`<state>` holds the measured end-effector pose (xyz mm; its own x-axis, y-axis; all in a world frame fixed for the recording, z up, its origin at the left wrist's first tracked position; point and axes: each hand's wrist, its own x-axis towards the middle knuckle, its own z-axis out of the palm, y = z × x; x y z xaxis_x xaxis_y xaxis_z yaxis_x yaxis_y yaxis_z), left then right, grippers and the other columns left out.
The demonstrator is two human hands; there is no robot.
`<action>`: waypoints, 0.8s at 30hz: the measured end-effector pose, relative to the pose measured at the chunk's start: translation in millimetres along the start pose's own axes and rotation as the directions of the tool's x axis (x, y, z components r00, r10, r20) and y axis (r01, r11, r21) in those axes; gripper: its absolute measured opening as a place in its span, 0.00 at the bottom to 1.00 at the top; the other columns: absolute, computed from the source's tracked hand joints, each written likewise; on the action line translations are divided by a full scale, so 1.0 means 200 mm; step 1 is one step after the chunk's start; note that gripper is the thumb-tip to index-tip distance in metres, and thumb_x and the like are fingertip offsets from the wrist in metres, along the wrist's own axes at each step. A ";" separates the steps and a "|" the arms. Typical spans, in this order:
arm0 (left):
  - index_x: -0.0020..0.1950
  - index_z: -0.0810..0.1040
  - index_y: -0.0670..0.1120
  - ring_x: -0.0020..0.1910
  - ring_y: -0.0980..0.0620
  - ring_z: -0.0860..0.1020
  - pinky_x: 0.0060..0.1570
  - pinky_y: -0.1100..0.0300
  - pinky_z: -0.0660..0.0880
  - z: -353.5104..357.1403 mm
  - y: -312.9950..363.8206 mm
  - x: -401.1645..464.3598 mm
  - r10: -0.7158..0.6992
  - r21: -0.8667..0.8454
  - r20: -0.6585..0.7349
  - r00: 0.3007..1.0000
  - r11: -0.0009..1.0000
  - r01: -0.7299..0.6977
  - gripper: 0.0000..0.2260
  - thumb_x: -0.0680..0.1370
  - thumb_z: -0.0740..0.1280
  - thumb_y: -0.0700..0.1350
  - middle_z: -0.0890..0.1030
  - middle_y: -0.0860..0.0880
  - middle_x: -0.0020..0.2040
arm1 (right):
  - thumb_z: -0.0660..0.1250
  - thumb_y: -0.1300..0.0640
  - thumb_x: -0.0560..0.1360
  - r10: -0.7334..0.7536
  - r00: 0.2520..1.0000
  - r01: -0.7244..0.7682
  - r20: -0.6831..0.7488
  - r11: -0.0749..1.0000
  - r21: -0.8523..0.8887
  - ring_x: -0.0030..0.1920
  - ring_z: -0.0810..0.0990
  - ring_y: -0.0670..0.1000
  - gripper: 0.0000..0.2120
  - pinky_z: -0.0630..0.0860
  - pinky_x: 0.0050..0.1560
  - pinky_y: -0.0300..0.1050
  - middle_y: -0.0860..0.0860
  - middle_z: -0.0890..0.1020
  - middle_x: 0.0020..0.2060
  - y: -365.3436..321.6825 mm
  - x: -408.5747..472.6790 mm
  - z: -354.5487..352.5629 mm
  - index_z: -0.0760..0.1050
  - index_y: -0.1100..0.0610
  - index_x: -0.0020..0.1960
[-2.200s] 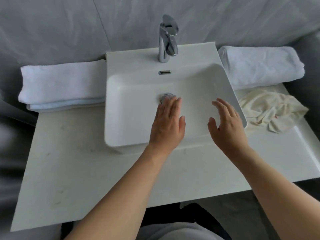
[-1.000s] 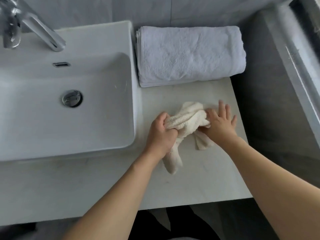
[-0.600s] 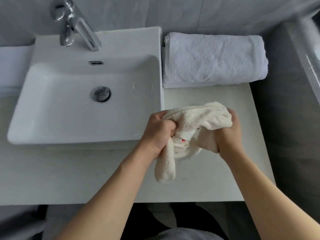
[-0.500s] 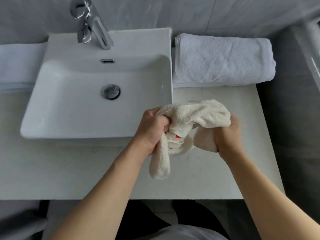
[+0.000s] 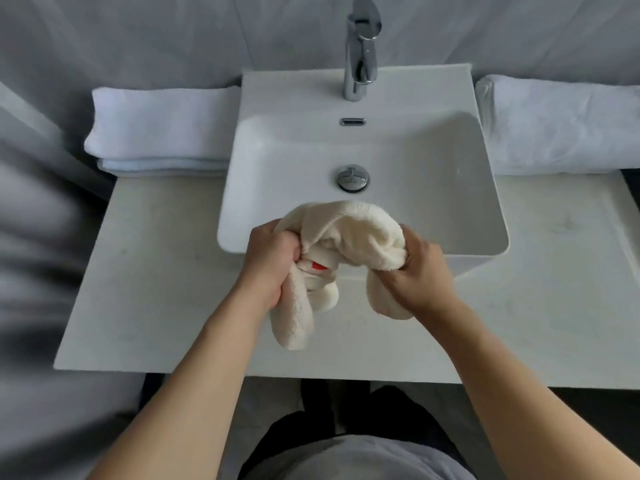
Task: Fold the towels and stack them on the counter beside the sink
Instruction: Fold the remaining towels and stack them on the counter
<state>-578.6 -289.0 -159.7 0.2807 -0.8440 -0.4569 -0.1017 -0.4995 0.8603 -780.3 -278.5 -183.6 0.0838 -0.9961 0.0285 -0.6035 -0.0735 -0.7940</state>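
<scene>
A crumpled cream towel (image 5: 349, 233) with a small red tag hangs bunched between both hands, held in the air over the front rim of the white sink (image 5: 485, 209). My left hand (image 5: 273, 261) grips its left side, with one end dangling below. My right hand (image 5: 420, 271) grips its right side. A stack of folded white towels (image 5: 159, 126) lies on the counter (image 5: 156, 271) left of the sink. A folded white towel (image 5: 561, 129) lies to the right of the sink.
A chrome tap (image 5: 360, 46) stands at the back of the basin, with a chrome drain plug (image 5: 352, 177) in its floor. Grey tiled wall runs behind. The counter's front edge is close to my body.
My hands picked the cream towel off the right side of the counter and carried it left, so it now hangs in front of the sink's middle. The view has swung left with it.
</scene>
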 end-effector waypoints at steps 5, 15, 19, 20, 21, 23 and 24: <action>0.31 0.71 0.44 0.24 0.53 0.67 0.24 0.68 0.61 -0.40 -0.05 0.04 -0.030 -0.118 -0.252 0.967 0.993 0.000 0.08 0.56 0.58 0.37 0.69 0.53 0.25 | 0.53 0.35 0.62 -0.094 0.964 0.125 0.250 0.986 -0.112 0.37 0.76 0.54 0.24 0.70 0.35 0.45 0.44 0.77 0.34 -0.30 0.12 0.38 0.71 0.51 0.46; 0.49 0.78 0.38 0.46 0.39 0.78 0.42 0.55 0.74 -1.30 -0.48 0.55 -0.463 -0.134 -0.331 0.822 0.886 0.445 0.11 0.68 0.64 0.36 0.80 0.41 0.45 | 0.65 0.48 0.72 0.048 0.854 0.138 0.518 0.939 -0.314 0.52 0.78 0.54 0.24 0.72 0.48 0.46 0.47 0.79 0.53 -0.78 0.40 1.18 0.66 0.48 0.66; 0.77 0.61 0.47 0.73 0.39 0.64 0.71 0.47 0.61 -1.49 -0.59 0.70 -0.187 0.681 -0.252 0.950 0.663 0.311 0.32 0.75 0.68 0.48 0.66 0.43 0.73 | 0.63 0.60 0.72 0.059 0.831 0.156 0.553 0.930 -0.334 0.59 0.76 0.54 0.27 0.71 0.53 0.42 0.49 0.76 0.63 -0.87 0.52 1.39 0.67 0.49 0.70; 0.78 0.59 0.48 0.75 0.41 0.61 0.73 0.47 0.58 -1.49 -0.58 0.73 -0.034 0.705 -0.154 0.987 0.696 0.134 0.36 0.74 0.70 0.48 0.63 0.44 0.76 | 0.62 0.62 0.72 0.053 0.821 0.150 0.568 0.941 -0.305 0.60 0.75 0.53 0.27 0.71 0.53 0.40 0.49 0.75 0.64 -0.89 0.54 1.43 0.68 0.49 0.70; 0.79 0.57 0.50 0.76 0.44 0.59 0.75 0.47 0.55 -1.48 -0.57 0.78 0.076 0.713 -0.043 0.996 0.701 -0.023 0.38 0.73 0.71 0.48 0.61 0.46 0.77 | 0.61 0.64 0.71 0.035 0.819 0.153 0.573 0.949 -0.276 0.61 0.74 0.53 0.29 0.70 0.54 0.39 0.48 0.75 0.64 -0.92 0.56 1.46 0.68 0.49 0.70; 0.77 0.61 0.54 0.76 0.46 0.60 0.76 0.45 0.56 -1.46 -0.54 0.87 0.108 0.778 0.189 0.976 0.590 -0.216 0.33 0.74 0.70 0.51 0.63 0.50 0.77 | 0.60 0.68 0.70 -0.018 0.833 0.186 0.553 0.950 -0.250 0.63 0.72 0.53 0.32 0.70 0.58 0.41 0.48 0.75 0.65 -0.97 0.60 1.50 0.67 0.48 0.71; 0.70 0.69 0.54 0.72 0.47 0.68 0.71 0.47 0.63 -1.46 -0.52 0.91 0.057 0.783 0.273 0.960 0.567 -0.256 0.25 0.74 0.70 0.53 0.71 0.51 0.71 | 0.59 0.69 0.69 -0.044 0.850 0.208 0.526 0.944 -0.257 0.64 0.70 0.53 0.33 0.70 0.60 0.43 0.48 0.75 0.65 -0.99 0.61 1.51 0.68 0.49 0.71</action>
<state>-239.0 -334.1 -266.4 0.0033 -0.8921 -0.4519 -0.8765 -0.2201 0.4281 -411.6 -371.1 -207.0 0.5144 -0.8171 -0.2601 -0.7561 -0.2891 -0.5871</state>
